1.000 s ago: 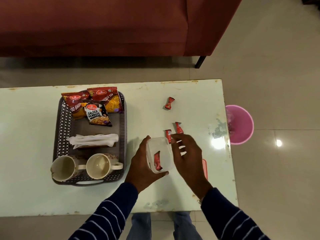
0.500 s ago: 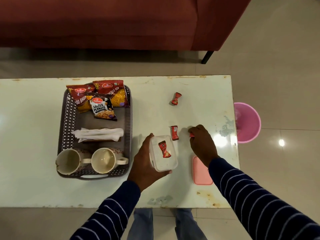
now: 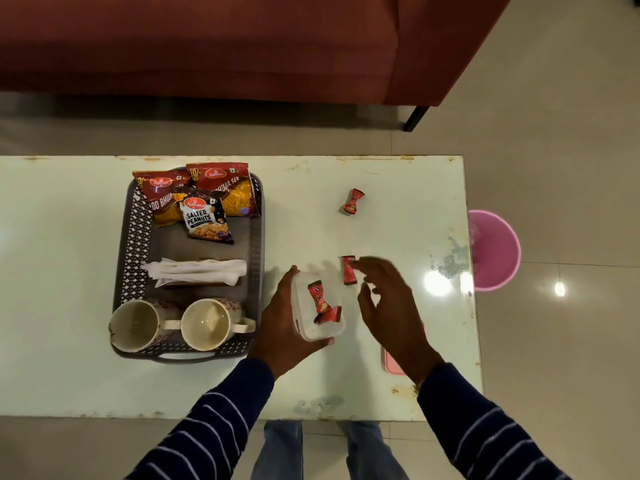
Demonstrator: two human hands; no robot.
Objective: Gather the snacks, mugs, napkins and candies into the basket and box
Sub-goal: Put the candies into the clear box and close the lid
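Observation:
My left hand (image 3: pixel 282 327) grips a small clear plastic box (image 3: pixel 317 308) on the table; two red candies (image 3: pixel 323 304) lie inside it. My right hand (image 3: pixel 391 306) hovers just right of the box, fingers spread and empty. One red candy (image 3: pixel 349 270) lies on the table by my right fingertips, another red candy (image 3: pixel 353 201) farther back. The dark basket (image 3: pixel 128 268) at left holds three snack packets (image 3: pixel 204 202), white napkins (image 3: pixel 199 271) and two cream mugs (image 3: pixel 173 325).
A pink lid (image 3: pixel 391 362) lies on the table partly under my right wrist. A pink bin (image 3: pixel 495 251) stands on the floor off the table's right edge. A red sofa (image 3: pixel 242 46) runs behind the table.
My right hand picked up a candy from the table, carried it left and dropped it; the box now holds two candies instead of one. The hand is open again.

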